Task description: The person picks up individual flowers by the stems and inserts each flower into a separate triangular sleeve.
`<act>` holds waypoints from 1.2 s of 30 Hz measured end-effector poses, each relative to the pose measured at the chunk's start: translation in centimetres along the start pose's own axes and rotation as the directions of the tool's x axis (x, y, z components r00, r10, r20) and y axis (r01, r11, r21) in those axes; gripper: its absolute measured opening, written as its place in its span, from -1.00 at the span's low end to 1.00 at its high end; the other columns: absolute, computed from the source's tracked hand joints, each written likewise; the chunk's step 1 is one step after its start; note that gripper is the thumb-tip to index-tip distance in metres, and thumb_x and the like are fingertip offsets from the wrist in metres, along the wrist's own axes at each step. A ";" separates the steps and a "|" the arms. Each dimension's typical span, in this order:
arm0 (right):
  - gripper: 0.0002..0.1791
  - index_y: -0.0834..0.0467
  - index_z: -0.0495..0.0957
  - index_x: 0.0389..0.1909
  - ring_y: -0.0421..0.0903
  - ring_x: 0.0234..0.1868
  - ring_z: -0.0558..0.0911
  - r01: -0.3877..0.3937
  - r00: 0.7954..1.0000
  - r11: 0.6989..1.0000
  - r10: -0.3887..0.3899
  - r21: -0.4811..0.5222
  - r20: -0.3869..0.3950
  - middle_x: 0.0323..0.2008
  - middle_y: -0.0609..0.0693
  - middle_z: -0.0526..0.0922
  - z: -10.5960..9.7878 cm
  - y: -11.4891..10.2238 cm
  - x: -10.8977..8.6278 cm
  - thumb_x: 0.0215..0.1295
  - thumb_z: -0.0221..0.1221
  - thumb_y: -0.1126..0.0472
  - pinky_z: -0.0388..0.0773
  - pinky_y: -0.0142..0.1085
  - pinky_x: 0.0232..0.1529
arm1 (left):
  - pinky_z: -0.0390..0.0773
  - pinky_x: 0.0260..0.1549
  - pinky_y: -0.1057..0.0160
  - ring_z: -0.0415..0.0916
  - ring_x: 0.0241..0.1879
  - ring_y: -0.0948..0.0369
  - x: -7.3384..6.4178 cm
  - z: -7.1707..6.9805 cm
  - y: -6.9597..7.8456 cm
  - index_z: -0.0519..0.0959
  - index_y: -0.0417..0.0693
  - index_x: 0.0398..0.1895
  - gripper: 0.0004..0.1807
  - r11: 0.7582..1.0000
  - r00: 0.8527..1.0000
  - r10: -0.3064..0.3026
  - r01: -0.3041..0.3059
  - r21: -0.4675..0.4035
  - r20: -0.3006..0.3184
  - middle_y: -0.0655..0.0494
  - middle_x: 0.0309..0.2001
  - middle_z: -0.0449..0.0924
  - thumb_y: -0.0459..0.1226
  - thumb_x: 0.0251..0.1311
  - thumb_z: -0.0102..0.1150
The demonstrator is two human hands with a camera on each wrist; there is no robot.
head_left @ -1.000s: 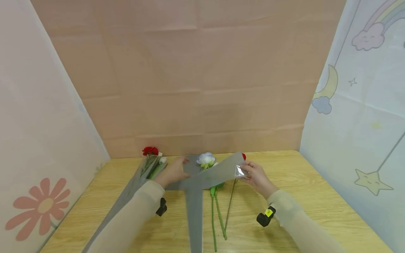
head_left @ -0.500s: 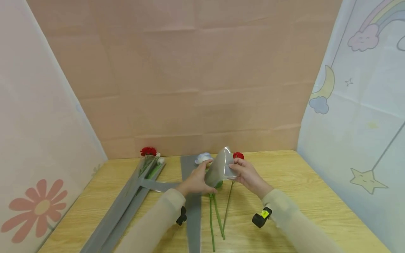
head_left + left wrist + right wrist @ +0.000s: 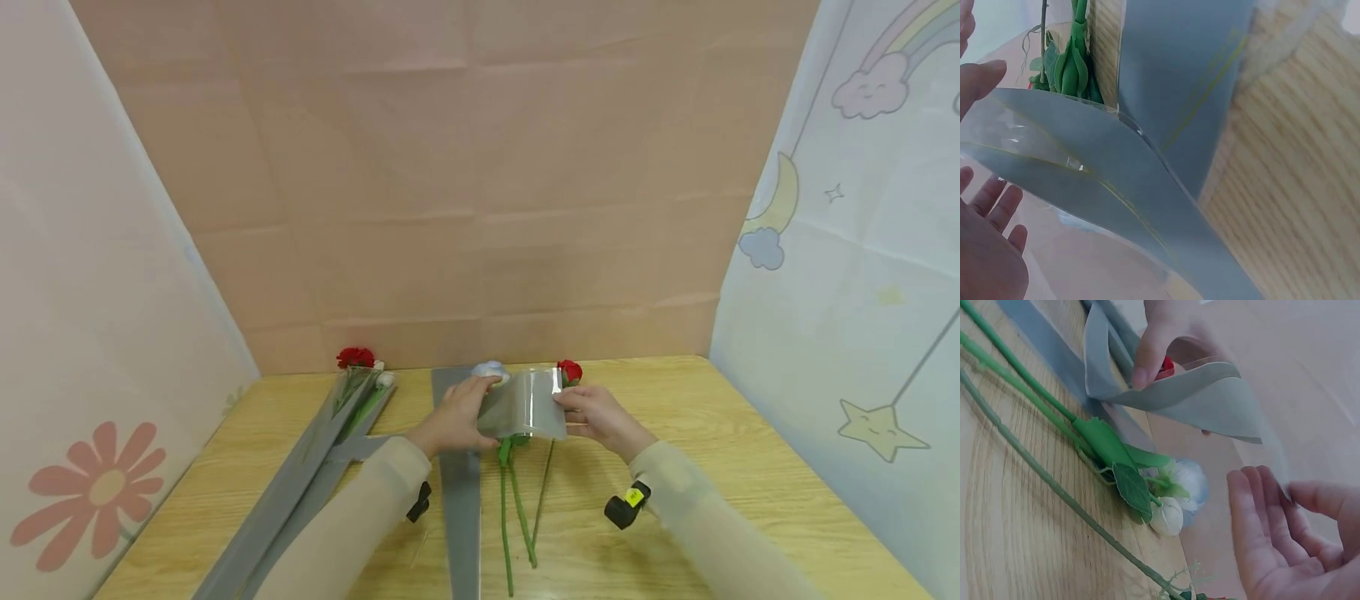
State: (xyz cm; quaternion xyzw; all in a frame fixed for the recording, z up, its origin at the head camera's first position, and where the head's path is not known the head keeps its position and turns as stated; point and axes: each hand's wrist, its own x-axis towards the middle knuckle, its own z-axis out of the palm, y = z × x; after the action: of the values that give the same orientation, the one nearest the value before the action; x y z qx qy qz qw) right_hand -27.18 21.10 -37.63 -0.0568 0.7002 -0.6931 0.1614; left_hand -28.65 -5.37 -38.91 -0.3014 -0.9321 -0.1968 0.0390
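Between my hands, a grey strip of flower wrapping paper (image 3: 525,404) is bent over, its sheen catching light. Thin gold lines run along it in the left wrist view. My left hand (image 3: 453,414) grips its left part, thumb on one side and fingers on the other. The right hand (image 3: 600,414) pinches its right edge between thumb and fingertips. Behind and beneath the paper are a pale blue-white flower (image 3: 491,369), partly covered, and a red flower (image 3: 570,372). Their green stems (image 3: 506,517) point toward me. A white bud (image 3: 1167,517) shows in the right wrist view.
More grey strips (image 3: 277,508) lie at the left, with a red carnation (image 3: 356,357) and white buds (image 3: 385,380) at their far end. Another grey strip (image 3: 459,517) runs lengthwise beside the stems. The wooden table (image 3: 697,433) meets a brown backdrop (image 3: 480,208).
My left hand has come right, toward the right hand. The paper, first stretched out between them, has been bent into a fold and lowered over the flowers.
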 end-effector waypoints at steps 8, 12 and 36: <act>-0.61 0.47 0.44 0.09 -0.13 -0.22 0.72 -0.016 0.994 0.996 0.006 0.093 0.109 -0.26 -0.02 0.71 -0.5 0.1 -0.5 0.41 0.09 0.23 0.65 -0.26 -0.15 | 0.18 0.28 -0.01 0.28 0.23 0.12 -0.2 0.1 0.1 0.09 0.05 0.46 0.10 0.995 0.999 -0.022 0.019 0.101 0.036 0.11 0.24 0.31 0.04 -0.13 0.50; -0.55 0.55 0.33 0.15 -0.11 -0.22 0.72 -0.025 0.995 0.997 0.017 0.069 0.101 -0.28 0.00 0.70 -0.5 -0.1 -0.5 0.43 0.05 0.26 0.65 -0.25 -0.16 | 0.18 0.28 0.01 0.27 0.24 0.13 -0.2 0.1 0.1 0.11 0.05 0.46 0.08 0.991 0.999 -0.018 0.012 0.135 0.040 0.13 0.25 0.31 0.07 -0.11 0.48; -0.43 0.43 0.21 0.28 -0.20 -0.15 0.63 0.073 0.992 0.985 -0.088 0.156 0.091 -0.18 -0.11 0.61 0.5 -0.3 0.0 0.49 -0.01 0.07 0.59 -0.31 -0.06 | 0.29 0.19 -0.07 0.28 0.23 0.06 -0.9 1.6 -0.2 0.10 -0.01 0.46 0.01 0.950 1.000 0.005 0.002 -0.314 0.020 0.04 0.21 0.29 -0.14 -0.05 0.47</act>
State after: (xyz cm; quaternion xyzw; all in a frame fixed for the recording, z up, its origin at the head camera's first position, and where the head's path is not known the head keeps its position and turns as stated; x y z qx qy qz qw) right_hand -27.08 20.58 -37.29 -0.1064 0.6334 -0.7471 0.1709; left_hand -27.93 -5.35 -40.64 -0.3066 -0.8891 -0.3393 -0.0186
